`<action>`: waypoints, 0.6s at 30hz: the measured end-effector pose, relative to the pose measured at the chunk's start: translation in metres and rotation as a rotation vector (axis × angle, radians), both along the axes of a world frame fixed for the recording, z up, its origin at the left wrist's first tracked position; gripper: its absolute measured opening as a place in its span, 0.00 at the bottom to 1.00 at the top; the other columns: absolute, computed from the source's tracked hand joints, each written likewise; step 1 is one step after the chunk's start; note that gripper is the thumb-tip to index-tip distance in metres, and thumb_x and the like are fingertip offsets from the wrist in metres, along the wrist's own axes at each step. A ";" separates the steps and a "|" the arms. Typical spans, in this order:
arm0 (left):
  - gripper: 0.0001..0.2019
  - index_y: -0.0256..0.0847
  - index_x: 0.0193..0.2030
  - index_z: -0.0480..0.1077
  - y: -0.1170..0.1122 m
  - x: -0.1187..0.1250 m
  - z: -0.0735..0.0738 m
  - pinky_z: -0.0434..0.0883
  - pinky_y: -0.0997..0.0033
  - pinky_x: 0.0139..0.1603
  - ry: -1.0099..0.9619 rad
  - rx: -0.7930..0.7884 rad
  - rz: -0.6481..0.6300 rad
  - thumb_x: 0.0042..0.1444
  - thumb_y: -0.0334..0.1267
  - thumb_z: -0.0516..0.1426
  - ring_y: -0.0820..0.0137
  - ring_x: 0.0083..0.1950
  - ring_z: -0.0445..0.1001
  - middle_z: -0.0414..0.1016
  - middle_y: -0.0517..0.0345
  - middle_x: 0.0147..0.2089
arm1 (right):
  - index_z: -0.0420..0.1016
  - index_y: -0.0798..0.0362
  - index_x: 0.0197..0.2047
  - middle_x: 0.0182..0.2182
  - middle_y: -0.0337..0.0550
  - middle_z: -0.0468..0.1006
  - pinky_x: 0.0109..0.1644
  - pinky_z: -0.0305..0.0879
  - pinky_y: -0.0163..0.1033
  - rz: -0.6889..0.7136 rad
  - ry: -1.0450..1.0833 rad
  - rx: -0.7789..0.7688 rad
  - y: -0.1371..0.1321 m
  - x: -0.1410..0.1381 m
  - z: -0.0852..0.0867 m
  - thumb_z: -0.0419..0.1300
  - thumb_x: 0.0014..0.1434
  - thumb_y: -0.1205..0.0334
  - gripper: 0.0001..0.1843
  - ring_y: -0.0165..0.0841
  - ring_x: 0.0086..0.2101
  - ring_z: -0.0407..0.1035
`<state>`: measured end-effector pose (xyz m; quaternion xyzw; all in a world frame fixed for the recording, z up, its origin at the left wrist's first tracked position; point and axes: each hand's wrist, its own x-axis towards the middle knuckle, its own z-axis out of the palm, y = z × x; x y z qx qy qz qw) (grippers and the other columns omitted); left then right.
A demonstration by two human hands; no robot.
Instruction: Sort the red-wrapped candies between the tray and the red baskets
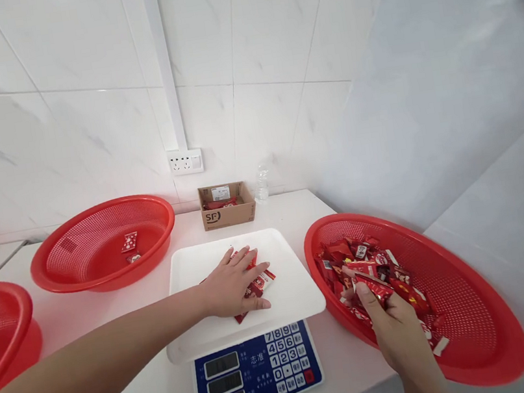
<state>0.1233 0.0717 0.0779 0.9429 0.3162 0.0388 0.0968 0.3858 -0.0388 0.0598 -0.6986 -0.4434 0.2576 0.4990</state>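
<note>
My left hand lies with its fingers spread over a few red snack packets on the white tray of a weighing scale. The hand partly hides those packets. Below the tray shows the scale's blue keypad panel, with dark displays too faint to read. Over the red basket on the right, my right hand is closed on a red snack packet. Under and around that hand, the basket holds a heap of similar red packets.
Another red basket at the left holds a few packets. A third red basket is cut off at the left edge. Against the tiled wall stand a small cardboard box with red packets and a clear plastic bottle.
</note>
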 end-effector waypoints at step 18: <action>0.38 0.37 0.65 0.53 0.008 -0.024 0.004 0.43 0.47 0.66 0.047 -0.077 0.162 0.57 0.63 0.41 0.51 0.70 0.43 0.51 0.41 0.69 | 0.75 0.54 0.44 0.32 0.47 0.81 0.44 0.70 0.44 0.029 -0.094 0.010 0.000 -0.002 0.003 0.56 0.52 0.42 0.26 0.42 0.38 0.74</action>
